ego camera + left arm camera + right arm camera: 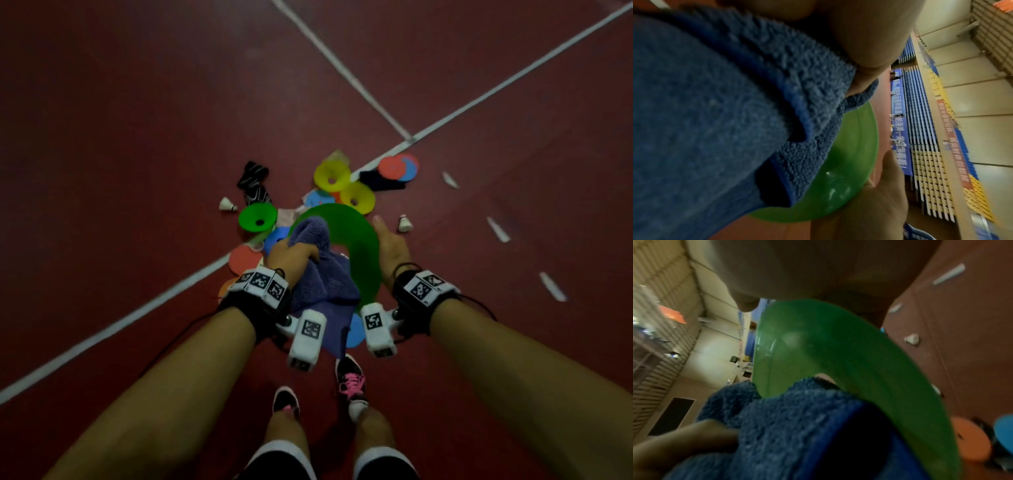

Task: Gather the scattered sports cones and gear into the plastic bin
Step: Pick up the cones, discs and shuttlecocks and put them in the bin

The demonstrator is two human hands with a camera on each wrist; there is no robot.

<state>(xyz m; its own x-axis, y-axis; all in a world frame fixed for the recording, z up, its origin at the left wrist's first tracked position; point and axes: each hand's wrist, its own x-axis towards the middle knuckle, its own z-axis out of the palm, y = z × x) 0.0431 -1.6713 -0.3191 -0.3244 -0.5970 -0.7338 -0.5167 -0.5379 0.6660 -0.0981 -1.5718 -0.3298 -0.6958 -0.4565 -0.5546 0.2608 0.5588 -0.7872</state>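
Note:
A green plastic bin [356,240] is held tilted above the floor, and my right hand [390,243] grips its right rim. My left hand [291,255] clutches a bunched blue towel [322,274] that hangs against the bin's open side. In the left wrist view the towel [715,113] covers most of the bin [855,154], with the right hand [879,203] at its rim. The right wrist view shows the bin [838,353] edge-on above the towel [787,426]. Two yellow cones [331,176], a green cone [257,218] and flat discs [399,168] lie on the floor beyond.
Two shuttlecocks [227,205] [405,223] and black striped fabric [253,178] lie around the pile on the red court floor. An orange disc [243,259] and a blue disc [354,330] sit near my feet [351,380]. White court lines cross under the pile.

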